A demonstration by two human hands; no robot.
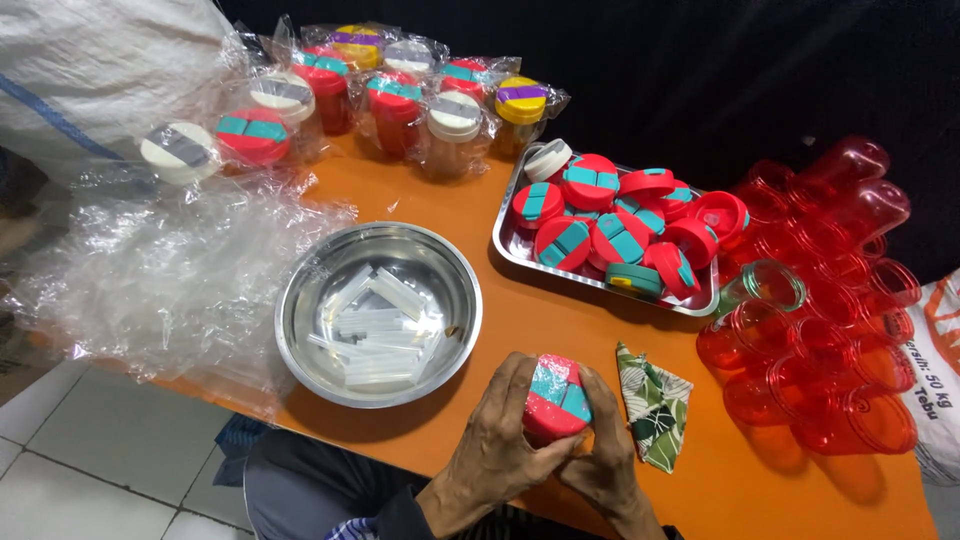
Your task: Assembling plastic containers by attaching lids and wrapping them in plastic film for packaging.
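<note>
Both my hands close around one red lid with teal flaps (pixel 556 398) at the near edge of the orange table (pixel 480 200). My left hand (pixel 495 445) wraps its left side, fingers over the top. My right hand (pixel 605 445) grips its right side. The lower part of the lid is hidden by my fingers. A folded leaf-patterned cloth (pixel 655 405) lies just right of my right hand. A steel bowl (pixel 300 335) holding several clear plastic sticks sits left of my hands.
A steel tray (pixel 507 245) piled with red and teal lids stands behind. Several red transparent cups (pixel 830 330) lie stacked at the right. Wrapped cups with coloured lids (pixel 400 100) line the far edge. Clear plastic bags (pixel 150 270) spread at the left.
</note>
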